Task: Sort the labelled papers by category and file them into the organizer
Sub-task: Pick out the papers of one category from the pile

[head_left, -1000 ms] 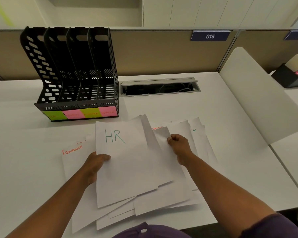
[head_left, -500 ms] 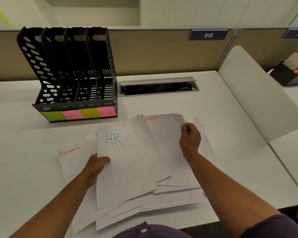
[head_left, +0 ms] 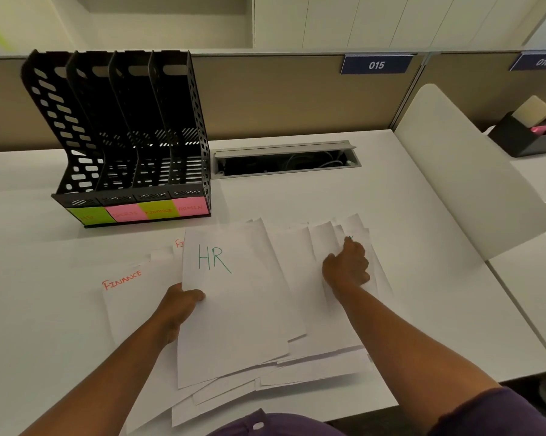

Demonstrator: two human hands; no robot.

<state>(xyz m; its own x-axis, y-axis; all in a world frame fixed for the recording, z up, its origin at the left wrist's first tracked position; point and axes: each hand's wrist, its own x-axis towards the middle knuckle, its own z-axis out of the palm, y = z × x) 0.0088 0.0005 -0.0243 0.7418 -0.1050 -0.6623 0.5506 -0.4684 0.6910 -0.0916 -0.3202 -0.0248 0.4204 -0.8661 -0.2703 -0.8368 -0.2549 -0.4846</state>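
Note:
A loose spread of white papers [head_left: 300,357] lies on the white desk in front of me. On top is a sheet marked HR [head_left: 230,303] in green; my left hand [head_left: 178,305] pinches its left edge, thumb on top. A sheet marked FINANCE [head_left: 130,297] in orange lies at the left, partly under the others. My right hand [head_left: 347,267] has its fingers curled into the fanned sheets at the right, pinching their top edges. The black four-slot organizer [head_left: 120,127] stands at the back left, with green and pink sticky labels [head_left: 139,212] along its front.
A grey cable hatch [head_left: 285,158] is set into the desk [head_left: 375,196] behind the papers. A white curved divider panel [head_left: 473,174] rises along the right edge. Beyond it sits a black desk tidy [head_left: 529,133]. A beige partition closes the back.
My right hand has moved rightward across the pile, from the middle sheets to the fanned ones at the far right. The FINANCE sheet it lifted is no longer raised. My left hand keeps the HR sheet.

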